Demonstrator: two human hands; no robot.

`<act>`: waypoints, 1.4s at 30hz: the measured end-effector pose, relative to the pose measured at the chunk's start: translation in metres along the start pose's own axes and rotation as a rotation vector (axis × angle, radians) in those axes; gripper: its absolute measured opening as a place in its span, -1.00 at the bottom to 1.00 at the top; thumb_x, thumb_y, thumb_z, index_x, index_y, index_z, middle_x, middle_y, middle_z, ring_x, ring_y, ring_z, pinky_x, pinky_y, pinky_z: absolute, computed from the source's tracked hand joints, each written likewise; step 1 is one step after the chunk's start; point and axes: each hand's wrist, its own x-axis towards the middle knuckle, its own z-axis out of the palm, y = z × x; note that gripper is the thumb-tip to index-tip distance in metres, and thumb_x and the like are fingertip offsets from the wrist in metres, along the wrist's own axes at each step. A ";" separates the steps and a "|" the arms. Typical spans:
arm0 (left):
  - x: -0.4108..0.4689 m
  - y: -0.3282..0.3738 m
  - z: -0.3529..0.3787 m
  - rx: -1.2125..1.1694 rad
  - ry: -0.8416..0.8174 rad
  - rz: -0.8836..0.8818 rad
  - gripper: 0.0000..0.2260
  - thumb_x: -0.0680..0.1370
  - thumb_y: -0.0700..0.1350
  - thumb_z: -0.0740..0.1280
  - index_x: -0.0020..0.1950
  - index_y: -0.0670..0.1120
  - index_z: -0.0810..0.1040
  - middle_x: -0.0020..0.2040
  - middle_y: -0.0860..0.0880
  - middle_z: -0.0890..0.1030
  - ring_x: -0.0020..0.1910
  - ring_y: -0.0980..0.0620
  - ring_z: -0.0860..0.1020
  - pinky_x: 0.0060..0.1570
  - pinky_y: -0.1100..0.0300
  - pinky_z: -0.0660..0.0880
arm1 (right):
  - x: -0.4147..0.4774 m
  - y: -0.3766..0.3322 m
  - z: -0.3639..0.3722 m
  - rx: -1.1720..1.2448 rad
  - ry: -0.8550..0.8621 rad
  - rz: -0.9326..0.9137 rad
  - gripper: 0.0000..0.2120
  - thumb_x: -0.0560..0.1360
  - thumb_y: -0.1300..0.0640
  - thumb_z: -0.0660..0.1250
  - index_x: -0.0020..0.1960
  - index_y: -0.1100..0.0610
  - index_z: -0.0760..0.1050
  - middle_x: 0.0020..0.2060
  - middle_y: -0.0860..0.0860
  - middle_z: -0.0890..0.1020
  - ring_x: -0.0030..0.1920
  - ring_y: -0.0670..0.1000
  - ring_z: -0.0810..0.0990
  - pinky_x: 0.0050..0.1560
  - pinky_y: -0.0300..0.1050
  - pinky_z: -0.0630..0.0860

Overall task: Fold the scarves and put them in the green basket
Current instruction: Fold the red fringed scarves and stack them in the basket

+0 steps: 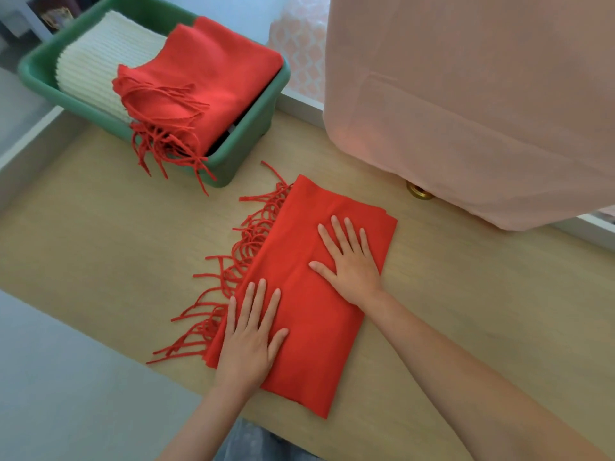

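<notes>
A folded red scarf (309, 327) lies on the wooden table, its fringe (233, 274) spread out to the left. My left hand (249, 334) lies flat on the scarf's near left part, fingers straight. Flat on the far right part presses my right hand (349, 261). The green basket (246, 138) stands at the far left of the table. Inside it lie a folded white ribbed scarf (96, 68) and a folded red scarf (206, 81) whose fringe hangs over the basket's front rim.
A pale pink cloth (466, 94) hangs at the far right, covering something; a brass knob (418, 192) peeks out beneath it. The light wooden table (100, 244) runs diagonally, with its near edge at the lower left.
</notes>
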 end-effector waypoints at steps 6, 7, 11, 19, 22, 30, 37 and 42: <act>-0.005 0.028 -0.007 -0.024 -0.065 -0.025 -0.38 0.56 0.22 0.03 0.55 -0.06 0.15 0.56 -0.15 0.09 0.54 -0.10 0.04 0.45 -0.13 0.02 | -0.013 0.018 -0.010 0.073 -0.026 -0.032 -0.24 0.47 -0.40 -0.20 0.55 -0.06 -0.23 0.54 -0.02 -0.23 0.52 0.03 -0.30 0.50 0.01 -0.30; -0.008 0.030 -0.010 -0.038 -0.061 -0.012 -0.37 0.54 0.22 0.06 0.55 -0.05 0.16 0.56 -0.15 0.11 0.54 -0.10 0.05 0.45 -0.11 0.01 | -0.024 0.018 -0.011 0.111 0.005 -0.027 -0.26 0.50 -0.35 -0.14 0.56 -0.04 -0.19 0.54 -0.02 -0.20 0.53 0.02 -0.27 0.50 0.00 -0.27; -0.025 0.010 -0.018 -0.142 -0.019 0.201 -0.38 0.44 0.16 0.22 0.49 0.05 0.28 0.53 -0.08 0.21 0.52 -0.05 0.11 0.47 -0.01 0.00 | -0.103 0.005 0.000 0.279 0.050 -0.208 -0.40 0.58 -0.19 0.08 0.53 0.05 0.15 0.55 0.02 0.04 0.53 0.04 0.00 0.48 0.03 -0.02; -0.036 -0.057 -0.021 -0.070 -0.218 0.506 -0.32 0.28 0.27 0.34 0.38 0.13 0.37 0.46 0.09 0.33 0.51 0.10 0.12 0.39 0.08 0.05 | -0.210 -0.015 0.025 0.456 -0.234 -0.307 -0.24 0.51 -0.16 0.26 0.55 -0.06 -0.09 0.53 -0.19 -0.20 0.52 -0.11 -0.23 0.51 -0.12 -0.25; -0.024 -0.066 -0.026 -0.127 -0.244 0.583 -0.31 0.17 0.07 0.44 0.31 0.11 0.43 0.41 0.06 0.41 0.44 0.10 0.24 0.27 0.18 0.21 | -0.209 -0.015 0.022 0.439 -0.264 -0.309 -0.19 0.48 -0.12 0.32 0.54 -0.07 -0.11 0.53 -0.16 -0.19 0.51 -0.14 -0.28 0.47 -0.17 -0.33; -0.014 -0.065 -0.028 -0.248 -0.121 0.588 -0.71 0.32 -0.08 0.23 0.01 0.06 0.54 0.24 0.06 0.57 0.25 0.09 0.44 0.28 0.30 0.18 | -0.211 -0.012 0.039 0.350 0.016 -0.333 -0.51 0.48 -0.03 0.27 0.39 -0.01 0.34 0.48 -0.02 0.27 0.51 -0.04 0.14 0.46 -0.11 0.16; -0.008 -0.059 -0.039 -0.278 -0.023 0.566 -0.76 0.60 0.11 0.10 0.07 0.08 0.52 0.05 0.15 0.64 0.11 0.20 0.52 0.09 0.28 0.39 | -0.206 -0.025 0.039 0.296 0.285 -0.282 -0.79 0.64 0.17 0.04 0.11 -0.02 0.42 0.26 -0.05 0.56 0.35 -0.06 0.42 0.34 -0.10 0.37; -0.002 -0.043 -0.062 -0.335 0.098 0.448 -0.56 0.64 0.18 -0.02 -0.04 0.03 0.60 -0.20 0.16 0.64 -0.22 0.20 0.49 -0.02 0.32 0.34 | -0.198 -0.037 0.013 0.521 0.351 -0.098 -0.59 0.33 0.35 0.10 0.12 0.08 0.42 -0.04 -0.04 0.68 0.10 -0.12 0.57 0.40 -0.20 0.26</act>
